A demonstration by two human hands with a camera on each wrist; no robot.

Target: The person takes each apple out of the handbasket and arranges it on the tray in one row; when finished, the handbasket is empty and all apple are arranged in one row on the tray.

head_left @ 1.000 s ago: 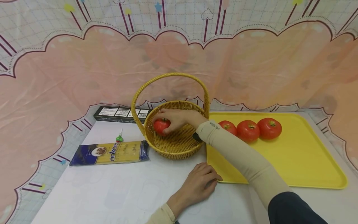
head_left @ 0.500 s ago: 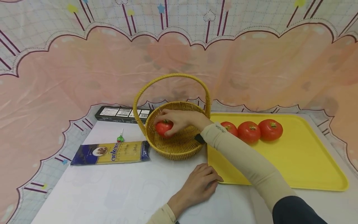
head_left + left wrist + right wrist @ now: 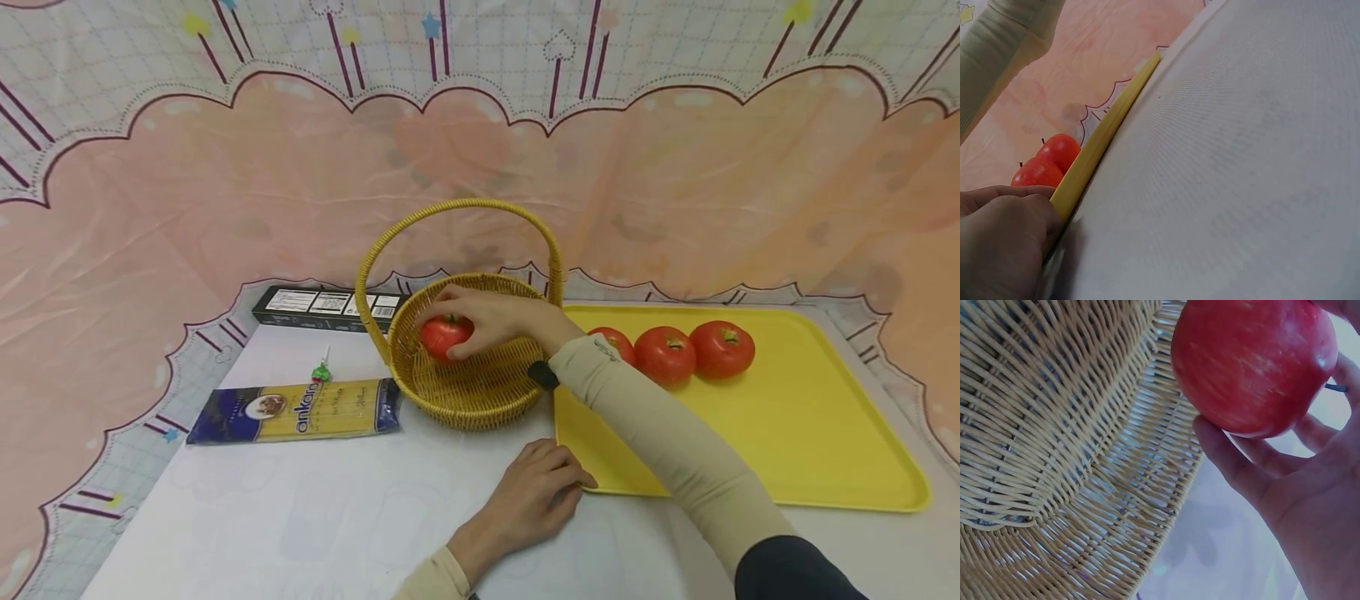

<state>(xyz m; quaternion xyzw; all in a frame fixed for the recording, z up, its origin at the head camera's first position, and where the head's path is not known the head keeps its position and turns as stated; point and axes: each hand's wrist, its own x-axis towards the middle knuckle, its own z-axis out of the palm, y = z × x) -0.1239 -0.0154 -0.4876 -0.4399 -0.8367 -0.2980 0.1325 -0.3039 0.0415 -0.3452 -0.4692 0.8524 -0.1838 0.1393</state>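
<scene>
A red apple (image 3: 446,337) is held by my right hand (image 3: 491,323), its fingers and thumb around the fruit's sides. In the head view it appears within the round opening of the yellow wicker basket (image 3: 472,417). The right wrist view shows the apple (image 3: 1254,365) beside the woven wall, apart from it. My left hand (image 3: 525,496) rests on the white table at the near left corner of the yellow tray (image 3: 810,450), a finger over the rim. Several red apples stand in a row on the tray, the middle apple (image 3: 665,356) fully visible, the leftmost partly behind my right sleeve.
A pasta packet (image 3: 300,410) lies left of the basket, with a small green lollipop (image 3: 321,372) at its far edge. Behind is a long black box (image 3: 322,309). The basket's tall handle (image 3: 465,204) arches above it. A printed curtain (image 3: 300,183) hangs behind.
My right hand has moved slightly up and to the right with the apple, away from the basket's left wall. My left hand has stayed in place.
</scene>
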